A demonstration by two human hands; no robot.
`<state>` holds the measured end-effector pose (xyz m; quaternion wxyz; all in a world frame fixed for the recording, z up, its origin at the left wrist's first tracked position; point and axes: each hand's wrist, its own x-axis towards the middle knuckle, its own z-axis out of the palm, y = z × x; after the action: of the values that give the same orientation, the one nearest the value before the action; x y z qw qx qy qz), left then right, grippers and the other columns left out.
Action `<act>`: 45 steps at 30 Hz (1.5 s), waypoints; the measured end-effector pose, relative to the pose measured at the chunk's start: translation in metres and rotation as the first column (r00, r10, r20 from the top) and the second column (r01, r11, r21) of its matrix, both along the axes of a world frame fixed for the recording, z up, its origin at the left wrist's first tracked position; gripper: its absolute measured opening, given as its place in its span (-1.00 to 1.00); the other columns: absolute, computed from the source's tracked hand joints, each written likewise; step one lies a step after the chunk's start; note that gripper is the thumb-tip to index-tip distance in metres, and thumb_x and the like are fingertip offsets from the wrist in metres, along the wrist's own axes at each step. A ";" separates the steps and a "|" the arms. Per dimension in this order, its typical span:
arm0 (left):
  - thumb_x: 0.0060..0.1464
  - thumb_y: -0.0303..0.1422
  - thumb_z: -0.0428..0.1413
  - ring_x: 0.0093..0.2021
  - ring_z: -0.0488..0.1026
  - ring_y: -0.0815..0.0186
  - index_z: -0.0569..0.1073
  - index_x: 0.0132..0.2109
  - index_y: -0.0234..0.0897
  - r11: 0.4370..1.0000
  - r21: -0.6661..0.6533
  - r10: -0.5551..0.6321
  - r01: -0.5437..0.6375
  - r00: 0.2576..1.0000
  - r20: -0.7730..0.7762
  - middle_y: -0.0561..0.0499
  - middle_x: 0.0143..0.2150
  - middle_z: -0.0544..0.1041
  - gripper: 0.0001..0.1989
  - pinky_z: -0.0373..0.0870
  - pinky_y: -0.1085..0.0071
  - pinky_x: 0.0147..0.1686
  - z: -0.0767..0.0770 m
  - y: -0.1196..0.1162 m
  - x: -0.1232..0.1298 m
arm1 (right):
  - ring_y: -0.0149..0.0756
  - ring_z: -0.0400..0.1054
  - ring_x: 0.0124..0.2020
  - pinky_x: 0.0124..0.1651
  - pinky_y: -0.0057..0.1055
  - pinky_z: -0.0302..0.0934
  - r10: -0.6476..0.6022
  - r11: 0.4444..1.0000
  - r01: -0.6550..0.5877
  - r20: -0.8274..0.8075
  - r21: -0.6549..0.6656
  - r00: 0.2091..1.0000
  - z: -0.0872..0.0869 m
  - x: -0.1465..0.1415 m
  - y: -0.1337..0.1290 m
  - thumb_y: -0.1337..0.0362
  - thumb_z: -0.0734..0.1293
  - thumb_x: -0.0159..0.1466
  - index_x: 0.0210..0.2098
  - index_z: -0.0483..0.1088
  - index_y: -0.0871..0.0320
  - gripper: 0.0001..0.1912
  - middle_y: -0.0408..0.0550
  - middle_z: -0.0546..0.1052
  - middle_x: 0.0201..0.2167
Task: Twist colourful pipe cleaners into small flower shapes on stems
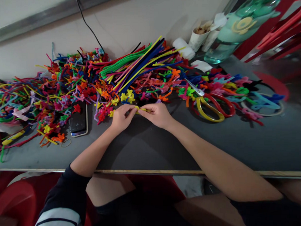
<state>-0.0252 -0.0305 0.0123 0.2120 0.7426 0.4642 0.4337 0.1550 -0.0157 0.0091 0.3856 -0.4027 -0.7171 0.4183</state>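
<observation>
A small yellow pipe cleaner piece (pixel 137 108) is pinched between the fingertips of both hands, above the dark table (pixel 149 146). My left hand (pixel 123 117) grips it from the left, thumb and forefinger pressed together. From the right, my right hand (pixel 157 114) closes on the same yellow piece, part of which shows between its fingers. The two hands nearly touch. Just behind them lie yellow pipe cleaner flowers (pixel 127 96) and a heap of coloured twisted pieces. The exact shape of the held piece is mostly hidden by the fingers.
Straight pipe cleaners (pixel 132 67) lie on the heap. At left is a phone (pixel 78 118). Scissors (pixel 210 108) with yellow and red handles lie at right, near a headband (pixel 262 112). Behind stand a green bottle (pixel 224 43) and a paper cup (pixel 197 39), beside a white roll (pixel 183 48).
</observation>
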 end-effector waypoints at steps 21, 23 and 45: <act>0.07 -0.08 0.15 -0.59 0.35 0.45 0.52 -0.32 -0.29 0.948 -0.317 0.103 0.016 0.930 0.353 0.07 -0.57 0.45 -0.67 0.29 0.50 -0.55 -0.006 0.004 0.004 | -0.59 -0.08 -0.72 -0.64 -0.48 -0.26 0.104 0.859 -0.252 -0.329 -0.446 0.939 0.002 0.000 0.005 -0.09 0.29 0.18 -0.57 0.18 0.14 -0.55 -0.26 0.23 -0.70; 0.08 -0.08 0.14 -0.58 0.35 0.46 0.51 -0.31 -0.30 0.948 -0.319 0.106 0.012 0.931 0.350 0.07 -0.55 0.46 -0.67 0.29 0.51 -0.55 -0.006 0.004 0.004 | -0.58 -0.07 -0.72 -0.63 -0.48 -0.23 0.086 0.878 -0.223 -0.318 -0.424 0.944 0.001 0.000 0.006 -0.09 0.29 0.18 -0.56 0.18 0.14 -0.55 -0.27 0.22 -0.71; 0.06 -0.18 0.18 -0.57 0.32 0.49 0.53 -0.31 -0.28 0.913 -0.408 0.170 0.002 0.908 0.384 0.08 -0.51 0.47 -0.76 0.27 0.52 -0.53 -0.014 0.011 0.002 | -0.17 0.49 -0.16 -0.23 -0.32 0.30 -0.384 0.864 0.210 0.330 0.457 0.862 0.003 0.012 0.002 0.27 0.16 0.37 0.02 0.40 0.11 -0.70 -0.01 0.60 -0.19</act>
<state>-0.0227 -0.0193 -0.0015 0.4328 0.5543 0.5198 0.4850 0.1666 -0.0138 0.0121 0.3625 -0.5002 -0.7800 0.1001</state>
